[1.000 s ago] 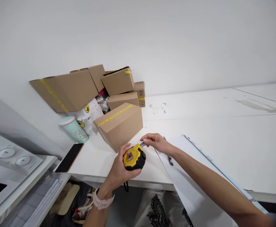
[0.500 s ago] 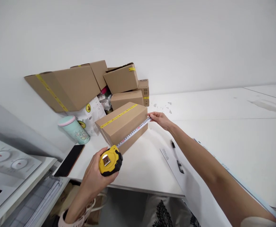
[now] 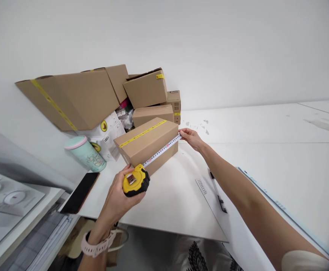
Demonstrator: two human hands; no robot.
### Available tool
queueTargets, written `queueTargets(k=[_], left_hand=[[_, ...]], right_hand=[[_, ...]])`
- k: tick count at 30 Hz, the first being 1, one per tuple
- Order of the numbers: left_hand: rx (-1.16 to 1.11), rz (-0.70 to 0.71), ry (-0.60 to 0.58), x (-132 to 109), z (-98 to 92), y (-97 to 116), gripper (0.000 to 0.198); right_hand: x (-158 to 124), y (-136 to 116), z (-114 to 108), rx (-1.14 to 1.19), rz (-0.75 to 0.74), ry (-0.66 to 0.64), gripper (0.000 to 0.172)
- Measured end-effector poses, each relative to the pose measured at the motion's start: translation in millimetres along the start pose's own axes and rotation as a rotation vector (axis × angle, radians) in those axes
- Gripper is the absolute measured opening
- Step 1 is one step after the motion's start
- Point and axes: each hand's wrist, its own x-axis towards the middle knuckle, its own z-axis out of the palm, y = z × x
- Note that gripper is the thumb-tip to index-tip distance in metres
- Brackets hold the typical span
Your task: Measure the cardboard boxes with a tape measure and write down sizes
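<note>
My left hand [image 3: 119, 194] is wrapped round a yellow and black tape measure [image 3: 136, 181] at the near left corner of a closed cardboard box [image 3: 150, 145]. The white blade [image 3: 161, 151] is pulled out and runs along the box's long front side. At the box's right end, my right hand [image 3: 191, 138] pinches the blade's free end against the corner. A strip of yellow tape [image 3: 143, 133] runs along the box's top. The box lies on a white table [image 3: 170, 207].
Other cardboard boxes [image 3: 79, 98] are stacked behind, against the wall. A mint tumbler [image 3: 87, 153] leans at the left beside a black phone-like slab [image 3: 79, 192]. Under my right forearm lie a pen [image 3: 219, 195] and white paper [image 3: 232, 222]. A white appliance with knobs [image 3: 9, 195] stands far left.
My left hand and the tape measure have shifted slightly right and up, closer to the box. The blade still lies along the same side. The view has turned a little.
</note>
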Motion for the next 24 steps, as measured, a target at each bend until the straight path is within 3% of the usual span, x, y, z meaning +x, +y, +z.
queueTargets(k=[10,16,24], left_hand=[[-0.152,-0.031,-0.117,44,-3.9,-11,0.068],[-0.187,-0.056,-0.112,47,-3.5,-19,0.073],[-0.116,-0.024,-0.073,46,1.3,-13,0.071]], right_hand=[[18,9,-7,-0.014,-0.061,0.134,0.050],[20,9,-8,-0.079,-0.126,0.139,0.049],[16,11,-6,-0.056,-0.195,0.200,0.047]])
